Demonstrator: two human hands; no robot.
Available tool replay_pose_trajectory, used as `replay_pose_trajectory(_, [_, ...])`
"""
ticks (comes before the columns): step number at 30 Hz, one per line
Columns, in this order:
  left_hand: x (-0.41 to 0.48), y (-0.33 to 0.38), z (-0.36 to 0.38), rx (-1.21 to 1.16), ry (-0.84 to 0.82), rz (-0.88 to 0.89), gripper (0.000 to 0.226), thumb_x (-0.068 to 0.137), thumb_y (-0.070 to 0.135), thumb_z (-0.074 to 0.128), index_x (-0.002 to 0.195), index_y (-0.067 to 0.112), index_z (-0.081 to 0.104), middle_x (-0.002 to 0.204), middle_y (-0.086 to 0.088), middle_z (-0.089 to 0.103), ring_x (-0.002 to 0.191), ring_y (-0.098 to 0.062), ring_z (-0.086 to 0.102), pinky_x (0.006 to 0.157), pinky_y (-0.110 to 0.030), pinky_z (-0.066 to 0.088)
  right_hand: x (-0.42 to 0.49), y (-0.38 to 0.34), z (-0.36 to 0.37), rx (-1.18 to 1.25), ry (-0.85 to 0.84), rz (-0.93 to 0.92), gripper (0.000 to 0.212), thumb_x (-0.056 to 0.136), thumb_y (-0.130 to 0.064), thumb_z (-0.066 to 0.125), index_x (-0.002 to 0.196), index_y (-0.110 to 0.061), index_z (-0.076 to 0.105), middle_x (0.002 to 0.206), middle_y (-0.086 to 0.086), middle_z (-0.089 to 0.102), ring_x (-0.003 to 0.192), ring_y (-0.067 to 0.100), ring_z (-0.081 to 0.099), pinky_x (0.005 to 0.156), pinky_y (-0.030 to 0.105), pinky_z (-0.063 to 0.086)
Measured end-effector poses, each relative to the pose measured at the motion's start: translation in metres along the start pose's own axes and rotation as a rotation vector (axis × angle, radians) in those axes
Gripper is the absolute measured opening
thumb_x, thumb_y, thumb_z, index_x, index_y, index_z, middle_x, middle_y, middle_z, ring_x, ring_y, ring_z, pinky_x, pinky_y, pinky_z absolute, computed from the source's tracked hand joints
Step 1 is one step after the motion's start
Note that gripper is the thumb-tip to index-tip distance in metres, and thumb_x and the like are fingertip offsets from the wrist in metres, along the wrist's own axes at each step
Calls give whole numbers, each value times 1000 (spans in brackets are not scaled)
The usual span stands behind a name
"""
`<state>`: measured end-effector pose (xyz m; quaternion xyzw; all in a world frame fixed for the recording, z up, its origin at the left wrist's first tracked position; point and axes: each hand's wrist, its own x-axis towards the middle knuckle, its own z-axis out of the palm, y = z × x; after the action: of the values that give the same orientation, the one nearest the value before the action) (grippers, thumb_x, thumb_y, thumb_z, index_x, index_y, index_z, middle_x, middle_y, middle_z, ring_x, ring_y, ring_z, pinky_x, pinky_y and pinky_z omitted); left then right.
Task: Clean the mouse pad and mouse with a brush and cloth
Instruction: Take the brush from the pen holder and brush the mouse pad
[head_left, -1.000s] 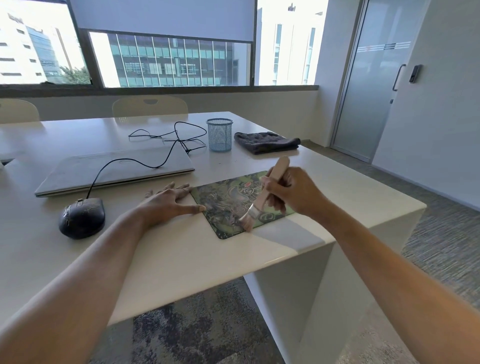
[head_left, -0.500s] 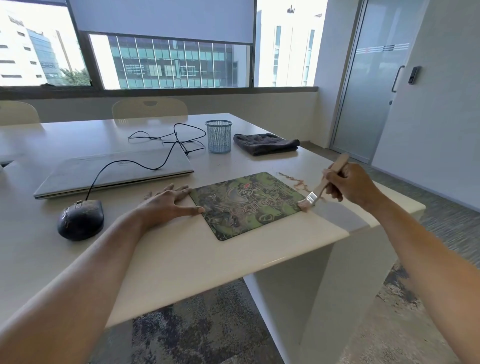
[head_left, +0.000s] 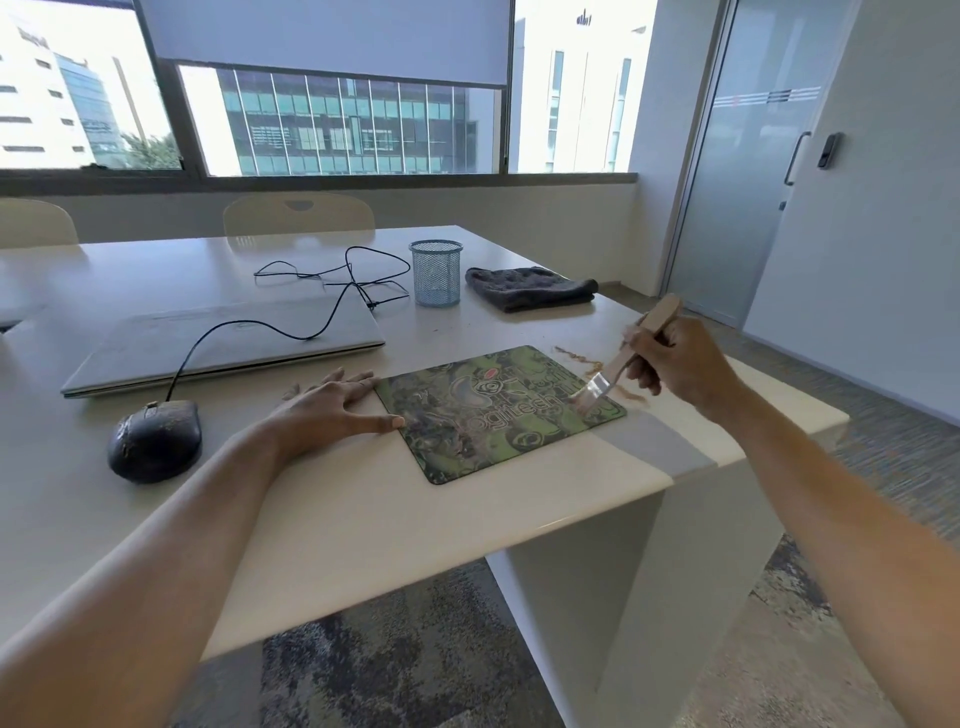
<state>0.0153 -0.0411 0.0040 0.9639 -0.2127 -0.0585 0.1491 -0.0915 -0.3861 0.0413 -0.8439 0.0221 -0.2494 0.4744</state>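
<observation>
A green patterned mouse pad (head_left: 488, 415) lies near the table's front right corner. My right hand (head_left: 675, 361) grips a wooden-handled brush (head_left: 618, 364), whose bristles rest on the pad's right edge. Brown dust (head_left: 582, 358) lies on the table just beyond that edge. My left hand (head_left: 332, 402) lies flat with fingers spread, its thumb tip touching the pad's left edge. A dusty black wired mouse (head_left: 153, 439) sits to the left of that hand. A folded dark grey cloth (head_left: 530, 288) lies at the back right.
A closed silver laptop (head_left: 223, 345) lies behind the mouse, with the mouse's black cable (head_left: 332, 286) looping over it. A blue mesh cup (head_left: 436, 273) stands beside the cloth. The table's (head_left: 363, 519) right edge runs close to my right hand. Two chairs stand at the far side.
My right hand swept the brush from the pad's front middle off its right edge, then came back a little onto the pad's right edge. The left hand stayed put.
</observation>
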Motion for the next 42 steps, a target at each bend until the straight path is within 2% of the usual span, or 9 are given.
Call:
replay_pose_trajectory(7, [-1,1,0,-3,0,-1,119,40,86,36,146,34,21,154,19,15,144,-6,1,117,-47,-1,7,6,-6,-159,-33,11,28,94,-15,51,73,0,59,45,-2,57,31,3,48,34,13,38])
replay_pose_trajectory(10, [-2,2,0,-11,5,-1,115,45,85,41,146,33,21,154,19,15,145,-6,1,117,-47,-1,11,8,-14,-208,21,0,29,94,-13,51,67,-6,57,49,4,57,29,3,48,32,11,37])
replay_pose_trajectory(12, [-2,2,0,-17,-4,8,125,36,91,39,145,33,21,154,20,16,144,-6,1,117,-46,0,12,3,-9,-213,66,-22,30,93,-13,51,64,-9,56,47,0,57,29,2,48,32,11,37])
replay_pose_trajectory(15, [-3,3,0,-27,9,-3,111,48,83,42,145,33,22,154,19,16,145,-7,2,117,-46,-1,8,-12,13,-93,63,-33,31,93,-13,52,63,-9,56,36,-6,56,28,3,48,32,12,37])
replay_pose_trajectory(20, [-2,2,0,-19,24,-2,96,66,75,52,145,33,22,154,18,15,145,-7,1,117,-48,-1,-7,-38,70,163,-147,-7,27,93,-12,53,66,-10,58,42,-2,60,32,6,50,36,17,42])
replay_pose_trajectory(25, [-3,2,-1,-35,11,7,120,37,87,34,145,35,22,153,21,16,144,-6,1,117,-49,-2,-3,-36,81,66,-237,-24,34,93,-14,54,59,-11,58,52,7,62,35,10,52,38,19,44])
replay_pose_trajectory(29, [-2,1,-1,-34,13,15,119,38,87,34,145,35,23,153,20,17,144,-6,1,117,-48,-1,11,-20,52,-48,-176,0,34,93,-13,54,59,-9,56,47,2,60,31,3,51,35,14,42])
replay_pose_trajectory(33, [-2,1,0,-33,14,0,107,50,81,44,145,35,23,153,20,16,144,-5,1,117,-47,-2,25,-1,17,-156,-104,24,34,93,-13,54,59,-8,56,46,1,59,29,2,50,34,13,41])
replay_pose_trajectory(42, [-1,0,0,-7,13,15,146,15,103,20,145,36,22,153,22,17,144,-4,1,116,-46,-2,39,15,-18,-343,-20,-33,25,93,-15,53,76,3,61,54,6,59,32,0,52,34,11,41])
